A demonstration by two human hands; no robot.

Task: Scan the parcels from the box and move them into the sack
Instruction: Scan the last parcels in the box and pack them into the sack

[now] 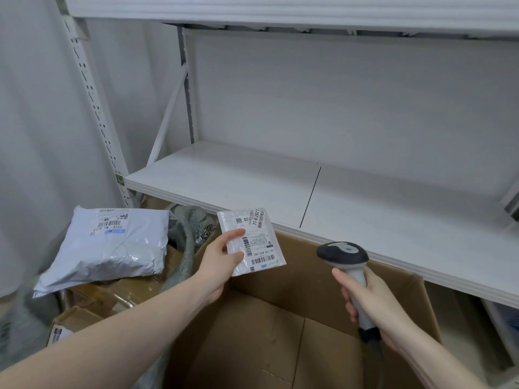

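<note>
My left hand [222, 259] pinches a small flat white parcel [254, 237] by its left edge, label side up, above the far left corner of the open cardboard box [306, 276]. My right hand [373, 307] grips the handle of a grey barcode scanner [344, 255], whose dark head sits just right of the parcel. No parcels show on the visible part of the box's floor. To the left, the grey sack [188, 242] stands open, with a large grey poly mailer [109, 245] and several cardboard parcels [92, 304] lying in it.
A white metal shelf board [365, 197] runs just behind the box at about hand height, with another shelf above. The rack's upright post [98, 113] stands at the left, against a white wall.
</note>
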